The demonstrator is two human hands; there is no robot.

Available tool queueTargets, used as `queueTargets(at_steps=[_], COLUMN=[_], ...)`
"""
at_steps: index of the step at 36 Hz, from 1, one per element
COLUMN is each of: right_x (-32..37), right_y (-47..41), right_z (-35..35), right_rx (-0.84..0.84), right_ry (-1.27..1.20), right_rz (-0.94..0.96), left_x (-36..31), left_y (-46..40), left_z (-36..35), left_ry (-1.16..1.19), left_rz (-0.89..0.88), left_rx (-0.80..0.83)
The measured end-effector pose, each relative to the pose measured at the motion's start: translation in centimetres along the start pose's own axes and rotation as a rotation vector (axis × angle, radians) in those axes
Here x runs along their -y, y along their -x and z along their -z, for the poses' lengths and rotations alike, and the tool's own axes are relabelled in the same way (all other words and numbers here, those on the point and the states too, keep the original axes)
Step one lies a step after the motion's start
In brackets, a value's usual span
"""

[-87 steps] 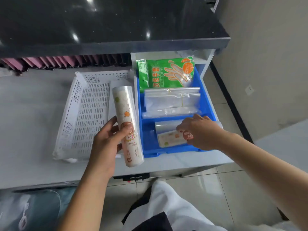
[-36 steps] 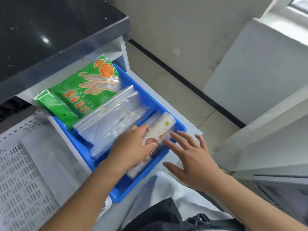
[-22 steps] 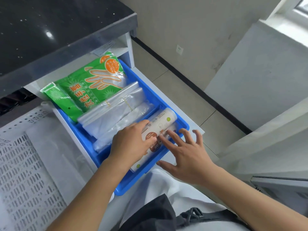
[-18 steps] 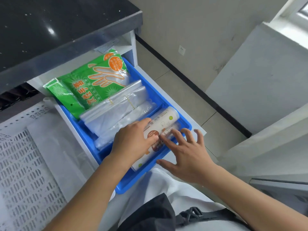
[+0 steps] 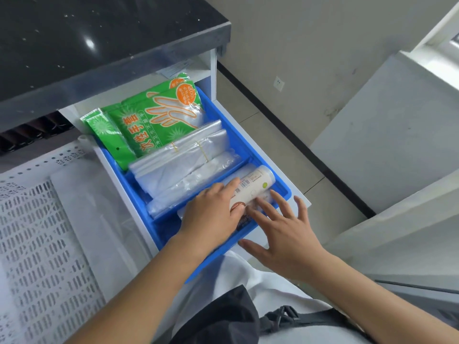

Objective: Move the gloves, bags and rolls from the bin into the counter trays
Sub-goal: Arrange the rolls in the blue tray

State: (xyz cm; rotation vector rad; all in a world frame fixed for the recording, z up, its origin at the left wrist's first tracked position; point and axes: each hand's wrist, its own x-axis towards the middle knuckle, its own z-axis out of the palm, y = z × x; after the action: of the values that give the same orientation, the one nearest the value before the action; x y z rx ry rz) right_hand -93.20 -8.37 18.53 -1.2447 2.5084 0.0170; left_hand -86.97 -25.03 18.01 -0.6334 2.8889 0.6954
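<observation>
Left hand (image 5: 213,217) cupped on roll (image 5: 250,189) in blue bin (image 5: 263,155), apparently gripping it; right hand (image 5: 280,229) splayed, fingertips steadying roll

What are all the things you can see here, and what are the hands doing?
blue tray: 1, blue, on the white counter, split into compartments
glove pack: 1, green and orange, far compartment
clear bags: 1 stack, see-through, middle compartment
roll: at least 1, white with labels, near compartment
white basket: 1, white with holes, left of the blue tray
black countertop: 1, black, above
left hand: resting on the roll
right hand: open, fingertips by the roll
</observation>
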Motion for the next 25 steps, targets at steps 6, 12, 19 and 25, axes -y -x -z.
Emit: queueTargets(at_steps=[6,12,19,25], right_x=[-0.1,-0.7,-2.0,-3.8], right_y=[0.0,0.0,-0.2,0.9], right_z=[0.6,0.4,-0.2,1.3], right_rx=[0.005,0.018,0.043,0.036], right_ry=[0.053,0.032,-0.031,-0.081], right_rz=[0.021,0.057,0.14,0.217], left_x=[-0.3,-0.6,-0.9,-2.7], left_y=[0.0,-0.1,-0.3,2.6], left_z=[-0.1,0.1,0.4,1.0], left_ry=[0.06,0.11,0.183,0.221], left_rz=[0.039,0.085,0.155,0.18], left_rx=[0.006,0.028,0.047,-0.168])
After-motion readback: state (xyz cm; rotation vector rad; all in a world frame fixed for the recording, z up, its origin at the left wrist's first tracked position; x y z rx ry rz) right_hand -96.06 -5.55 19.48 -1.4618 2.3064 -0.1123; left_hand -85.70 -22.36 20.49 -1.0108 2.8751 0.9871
